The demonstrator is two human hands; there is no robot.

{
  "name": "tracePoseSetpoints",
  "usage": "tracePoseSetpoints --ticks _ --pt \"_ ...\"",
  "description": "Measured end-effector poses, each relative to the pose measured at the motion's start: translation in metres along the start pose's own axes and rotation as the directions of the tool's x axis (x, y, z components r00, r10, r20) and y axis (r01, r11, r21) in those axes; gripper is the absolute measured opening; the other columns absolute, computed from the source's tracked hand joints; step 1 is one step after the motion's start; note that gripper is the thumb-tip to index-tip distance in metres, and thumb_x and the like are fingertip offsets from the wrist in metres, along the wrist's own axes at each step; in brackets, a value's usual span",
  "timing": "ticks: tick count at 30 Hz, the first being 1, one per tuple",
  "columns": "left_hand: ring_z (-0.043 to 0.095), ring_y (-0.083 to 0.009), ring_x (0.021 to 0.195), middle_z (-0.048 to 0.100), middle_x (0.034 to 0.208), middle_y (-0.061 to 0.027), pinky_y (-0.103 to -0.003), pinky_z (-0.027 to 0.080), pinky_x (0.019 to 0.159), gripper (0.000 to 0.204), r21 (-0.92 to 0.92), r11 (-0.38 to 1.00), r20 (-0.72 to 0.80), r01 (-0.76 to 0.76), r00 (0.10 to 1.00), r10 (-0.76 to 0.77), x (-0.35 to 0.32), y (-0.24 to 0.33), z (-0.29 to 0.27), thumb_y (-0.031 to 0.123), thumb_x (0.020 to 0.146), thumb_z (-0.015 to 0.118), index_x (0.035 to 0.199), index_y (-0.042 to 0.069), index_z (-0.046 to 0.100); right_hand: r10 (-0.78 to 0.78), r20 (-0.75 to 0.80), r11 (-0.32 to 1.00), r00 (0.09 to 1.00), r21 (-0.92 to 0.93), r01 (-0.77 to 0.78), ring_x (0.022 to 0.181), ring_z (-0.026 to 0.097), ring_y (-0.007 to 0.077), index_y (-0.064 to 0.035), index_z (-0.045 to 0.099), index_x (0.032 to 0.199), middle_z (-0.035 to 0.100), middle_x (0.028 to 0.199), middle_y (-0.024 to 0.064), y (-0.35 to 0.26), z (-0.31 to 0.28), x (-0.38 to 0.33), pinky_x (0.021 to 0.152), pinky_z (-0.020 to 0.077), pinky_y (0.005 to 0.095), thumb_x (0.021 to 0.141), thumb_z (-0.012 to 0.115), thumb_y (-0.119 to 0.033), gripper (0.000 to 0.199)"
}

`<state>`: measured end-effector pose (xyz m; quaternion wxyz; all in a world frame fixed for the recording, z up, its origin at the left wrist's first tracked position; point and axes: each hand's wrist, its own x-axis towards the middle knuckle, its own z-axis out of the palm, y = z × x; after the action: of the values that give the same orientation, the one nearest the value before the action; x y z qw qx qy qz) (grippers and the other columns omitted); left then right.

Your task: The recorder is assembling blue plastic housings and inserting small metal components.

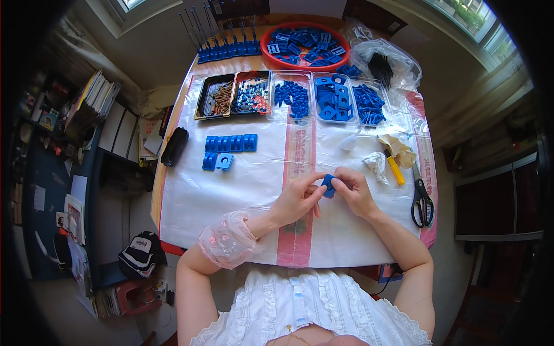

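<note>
Likely a home, with window, curtain, bookshelf, backpack.

To the left of my left hand I have bare bench, bounded by the blue blocks ahead, the black case at the far left edge and my own pink sleeve. Straight ahead an open strip reaches the row of trays, whose walls bar any low pass. Right of my right hand, crumpled white plastic, a yellow-handled tool and black scissors crowd the way, with a lane open between scissors and my forearm
</note>
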<state>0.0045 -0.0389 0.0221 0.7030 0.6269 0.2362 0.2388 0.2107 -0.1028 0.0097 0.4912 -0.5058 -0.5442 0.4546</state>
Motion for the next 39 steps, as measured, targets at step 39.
tracePoseSetpoints --ticks 39 --pt "0.070 -0.0113 0.071 0.075 0.102 -0.0117 -0.025 0.057 0.060 0.043 -0.142 0.988 0.043 0.061 0.998 -0.056 0.006 -0.008 -0.002 0.001 0.099 0.061 0.141 0.004 0.049 0.019 -0.023 0.992 1.000 0.128 -0.016 0.074 0.063 0.0089 0.0036 0.064 0.086 0.063 0.080 0.0030 0.006 0.004 0.002 0.063 0.0495 0.0243 0.097 0.064 -0.007 0.015"
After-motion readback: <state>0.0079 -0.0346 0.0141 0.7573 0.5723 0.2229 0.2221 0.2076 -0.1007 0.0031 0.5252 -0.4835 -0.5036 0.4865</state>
